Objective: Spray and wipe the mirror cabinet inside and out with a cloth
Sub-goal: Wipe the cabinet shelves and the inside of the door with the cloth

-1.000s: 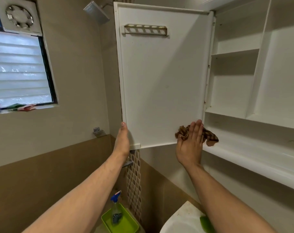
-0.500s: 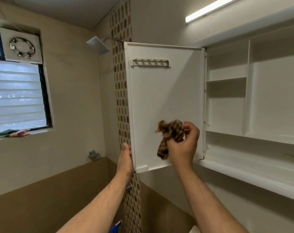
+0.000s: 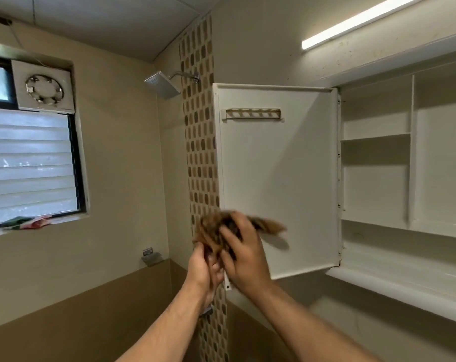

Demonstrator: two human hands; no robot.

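At door (image 3: pixel 279 178) corner | left hand (image 3: pixel 203 269), right hand (image 3: pixel 245 254) raised together | gripping cloth (image 3: pixel 213 228)

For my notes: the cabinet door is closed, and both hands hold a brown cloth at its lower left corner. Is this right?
Not quite. The head view shows the cabinet door open, its white inner face and the shelves visible. The rest stands: left hand and right hand both hold the brown cloth at its lower left corner.
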